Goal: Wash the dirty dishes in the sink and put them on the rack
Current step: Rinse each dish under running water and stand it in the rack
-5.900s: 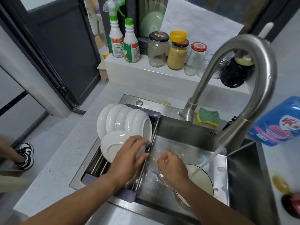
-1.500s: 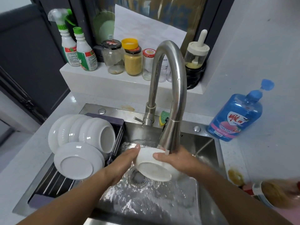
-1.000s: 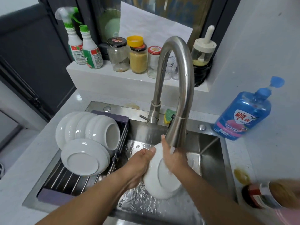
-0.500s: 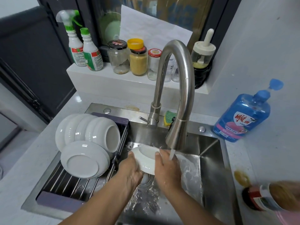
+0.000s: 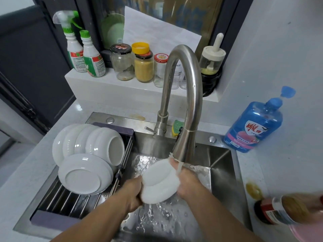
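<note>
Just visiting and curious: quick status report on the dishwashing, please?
Left hand and right hand both grip the white bowl. Bowl under the running tap, over the sink. Nothing between it and the rack; bare bars near the front.

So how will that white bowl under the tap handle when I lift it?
Probably slippery: the bowl is glossy and wet from the tap. Likely rigid and breakable, since it looks ceramic like the dishes on the rack.
</note>
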